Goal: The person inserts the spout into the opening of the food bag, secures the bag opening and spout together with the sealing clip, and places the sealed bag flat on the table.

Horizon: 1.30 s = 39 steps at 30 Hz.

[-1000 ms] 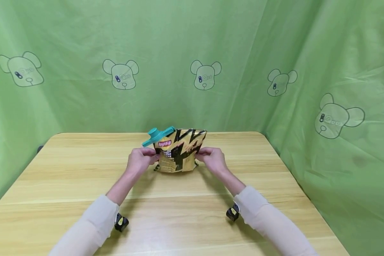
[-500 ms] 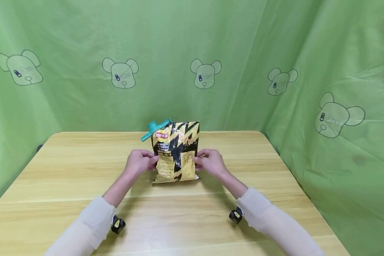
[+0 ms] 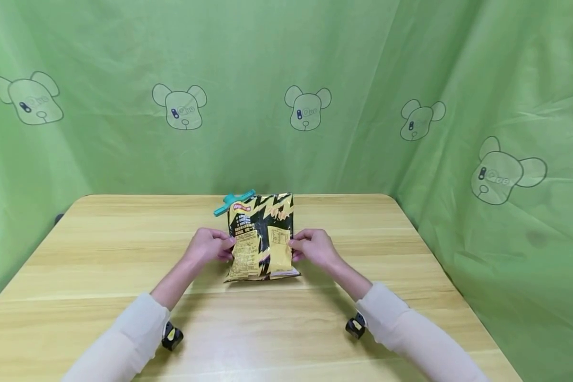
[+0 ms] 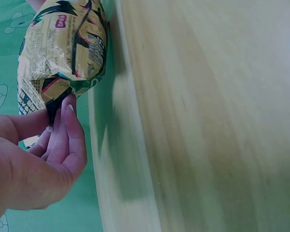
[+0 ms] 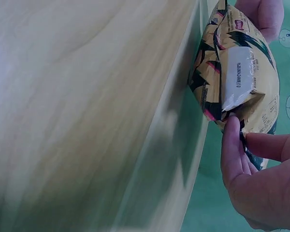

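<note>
A yellow-and-black potato chip bag [image 3: 265, 239] faces me at the middle of the table, its printed side and text showing. On its top left corner sits a slanted teal bag clip [image 3: 234, 202]. The bag's left edge is pinched between thumb and fingers of my left hand [image 3: 210, 245]. My right hand [image 3: 317, 246] pinches the opposite edge at about the same height. In the left wrist view, the thumb and fingers of the left hand [image 4: 43, 154] grip a folded side of the bag. A white label with a barcode [image 5: 239, 77] shows on the bag's underside in the right wrist view.
The wooden table [image 3: 267, 329] reaches back to a green curtain [image 3: 243, 58] printed with bear heads. Another stretch of the curtain closes off the right side. Black wrist cameras [image 3: 172, 336] hang below both sleeves.
The bag's face has turned, so more of its lower print shows. Its bottom edge has come nearer to me. Both hands keep their hold and have shifted slightly toward me.
</note>
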### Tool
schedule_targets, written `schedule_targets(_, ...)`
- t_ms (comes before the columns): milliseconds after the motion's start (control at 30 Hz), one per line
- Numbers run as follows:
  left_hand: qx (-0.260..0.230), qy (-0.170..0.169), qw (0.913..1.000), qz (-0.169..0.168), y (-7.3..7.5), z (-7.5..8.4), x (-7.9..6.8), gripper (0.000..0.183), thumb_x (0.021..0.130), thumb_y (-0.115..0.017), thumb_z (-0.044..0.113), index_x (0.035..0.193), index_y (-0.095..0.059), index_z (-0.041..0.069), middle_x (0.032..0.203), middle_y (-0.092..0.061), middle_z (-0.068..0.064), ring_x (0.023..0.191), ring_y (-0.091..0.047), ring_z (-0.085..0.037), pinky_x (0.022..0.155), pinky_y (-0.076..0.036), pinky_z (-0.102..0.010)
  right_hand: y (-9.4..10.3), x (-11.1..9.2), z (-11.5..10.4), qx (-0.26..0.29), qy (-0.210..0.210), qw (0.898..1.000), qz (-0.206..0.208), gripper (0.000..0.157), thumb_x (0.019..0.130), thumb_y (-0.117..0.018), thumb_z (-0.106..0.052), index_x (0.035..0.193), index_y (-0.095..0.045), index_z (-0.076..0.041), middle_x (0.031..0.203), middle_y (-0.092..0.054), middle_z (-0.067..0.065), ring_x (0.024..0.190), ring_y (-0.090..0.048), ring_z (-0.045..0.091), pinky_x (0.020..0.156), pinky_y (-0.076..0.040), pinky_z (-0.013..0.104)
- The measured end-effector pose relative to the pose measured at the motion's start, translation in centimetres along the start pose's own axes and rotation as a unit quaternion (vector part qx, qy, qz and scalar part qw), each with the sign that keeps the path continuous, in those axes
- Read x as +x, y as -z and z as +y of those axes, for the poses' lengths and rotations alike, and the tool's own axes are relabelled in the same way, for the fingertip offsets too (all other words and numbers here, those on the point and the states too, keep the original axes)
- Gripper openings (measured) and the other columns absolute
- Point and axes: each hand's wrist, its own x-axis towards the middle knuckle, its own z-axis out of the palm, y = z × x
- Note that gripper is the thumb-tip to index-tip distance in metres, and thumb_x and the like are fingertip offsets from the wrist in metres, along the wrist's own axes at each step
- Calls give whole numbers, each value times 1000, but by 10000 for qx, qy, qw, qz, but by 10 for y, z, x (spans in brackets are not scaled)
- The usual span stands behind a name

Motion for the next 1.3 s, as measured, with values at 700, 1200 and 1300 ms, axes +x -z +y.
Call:
schedule_targets(700, 290, -14, 9987, -421, -5, -17, 4, 21, 98, -64, 9, 111, -68, -6, 91, -72, -16, 70, -69, -17, 74, -62, -33, 0, 4, 13, -172, -55, 9998, -106, 19, 96, -65, -4, 110, -68, 8, 96, -71, 18, 73, -68, 19, 73, -63, 31)
schedule_targets(1200, 532, -91, 9977, -412, 4, -15, 2, 26, 100, -60, 9, 122, -62, -5, 106, -71, -19, 83, -70, -24, 78, -61, -36, 4, 5, 16, -485, 75, 9987, -132, 19, 98, -63, -6, 111, -68, 7, 92, -71, 20, 75, -71, 24, 77, -63, 38)
schedule_targets(1300, 711, -205, 9967, -329, 11, -11, -1, 27, 100, -60, 10, 123, -60, -4, 109, -69, -22, 88, -68, -28, 80, -60, -38, 8, 3, 15, -815, 222, 9964, -17, 19, 98, -62, -8, 112, -68, 4, 94, -72, 21, 79, -71, 30, 74, -63, 38)
